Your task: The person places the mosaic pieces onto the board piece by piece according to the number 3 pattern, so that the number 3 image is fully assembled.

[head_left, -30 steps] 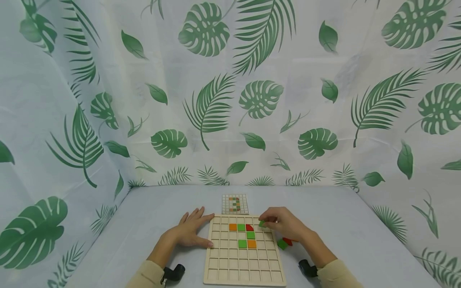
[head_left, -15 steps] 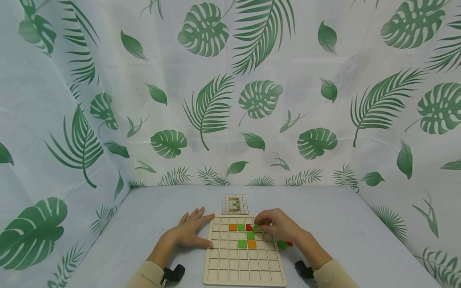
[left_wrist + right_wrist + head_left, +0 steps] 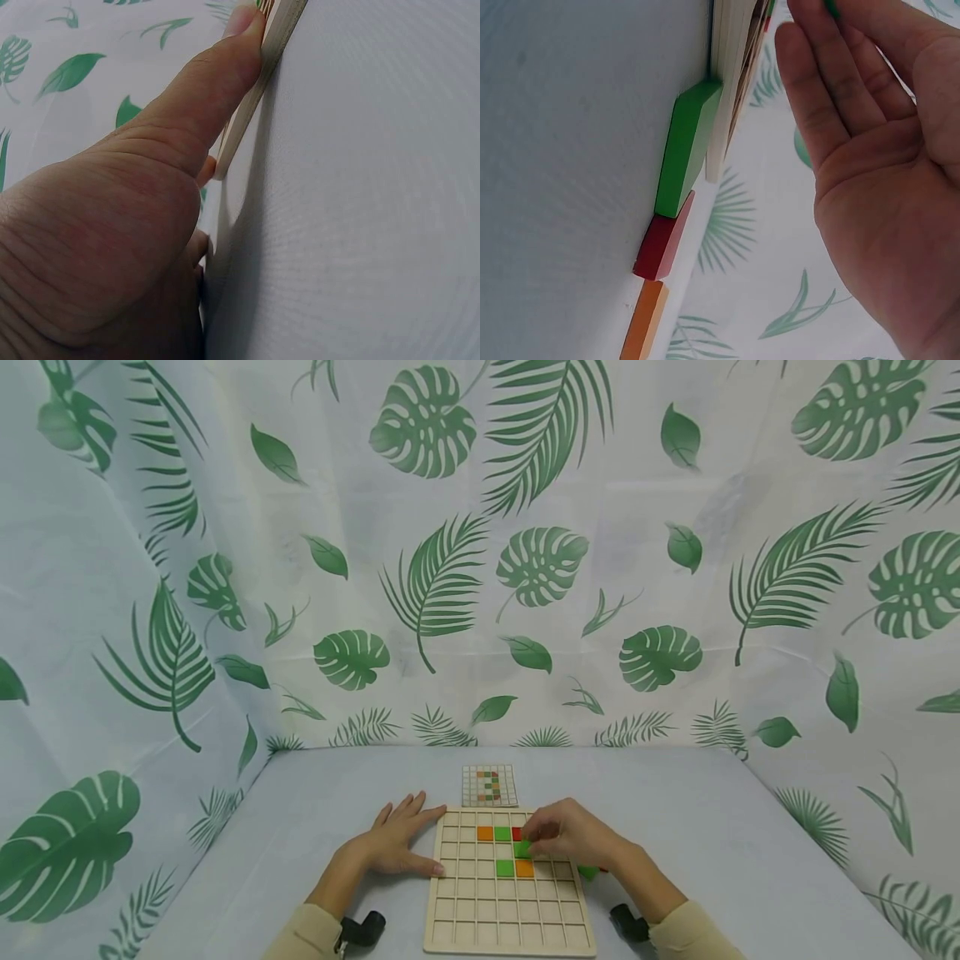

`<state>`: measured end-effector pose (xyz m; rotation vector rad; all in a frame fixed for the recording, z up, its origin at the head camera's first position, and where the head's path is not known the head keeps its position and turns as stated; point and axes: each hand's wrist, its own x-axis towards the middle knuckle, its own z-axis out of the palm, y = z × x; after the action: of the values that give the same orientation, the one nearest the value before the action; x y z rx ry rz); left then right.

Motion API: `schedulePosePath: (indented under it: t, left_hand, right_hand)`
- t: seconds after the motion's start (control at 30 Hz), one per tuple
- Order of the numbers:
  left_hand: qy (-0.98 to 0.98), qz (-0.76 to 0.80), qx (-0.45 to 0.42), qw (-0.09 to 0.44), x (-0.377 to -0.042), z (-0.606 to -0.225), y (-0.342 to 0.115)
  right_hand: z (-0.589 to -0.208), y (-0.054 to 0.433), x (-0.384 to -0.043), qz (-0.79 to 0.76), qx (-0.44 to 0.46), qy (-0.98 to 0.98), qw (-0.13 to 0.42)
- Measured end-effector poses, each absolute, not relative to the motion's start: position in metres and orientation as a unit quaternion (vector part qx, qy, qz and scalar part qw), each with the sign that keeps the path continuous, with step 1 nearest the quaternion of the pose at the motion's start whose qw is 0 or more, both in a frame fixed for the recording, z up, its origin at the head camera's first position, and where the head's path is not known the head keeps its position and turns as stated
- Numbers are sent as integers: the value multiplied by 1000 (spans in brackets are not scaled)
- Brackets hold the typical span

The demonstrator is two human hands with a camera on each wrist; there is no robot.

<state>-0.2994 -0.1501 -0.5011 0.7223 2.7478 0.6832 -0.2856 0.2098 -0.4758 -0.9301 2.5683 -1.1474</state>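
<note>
A wooden grid board lies on the table. My left hand is spread at its left side, thumb on the edge and fingers reaching toward the far corner. Over the upper right of the grid, my right hand pinches a green tile, mostly hidden by the fingers. Near those fingertips sit a red tile and an orange tile in the grid. Further left are another orange tile and two green ones, in the top coloured row and a lower row.
A small printed pattern card lies behind the board. Beside the board's right edge, loose green, red and orange tiles lie on the table. A leaf-patterned curtain encloses the back and sides.
My right hand has moved left and slightly nearer over the board with the green tile, from the far right cells to beside the red tile. The left hand has stayed put.
</note>
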Motion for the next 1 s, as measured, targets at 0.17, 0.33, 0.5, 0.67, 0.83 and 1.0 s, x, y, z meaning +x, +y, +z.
schedulePosePath:
  t: [0.17,0.33,0.5,0.67,0.83,1.0]
  left_hand:
    - [936,230,244,111,-299,-501,-150]
    - [937,227,240,109,-301,-502,-149]
    - [937,227,242,109,-301,-503,-149]
    - [937,228,243,108,-301,-503,-149]
    - [937,228,242,108,-301,-503,-149]
    - [937,230,240,110,-301,-503,-149]
  right_hand:
    - [-475,208,-283,-393,-310,859,108]
    - [-474,207,-282,-397,-318,852,120]
    - [-475,206,-281,-407,-340,836,139]
    - [-475,205,-280,-409,-347,831,147]
    - [-476,205,-279,-412,-355,825,154]
    - [-475,204,-278,-416,-355,822,157]
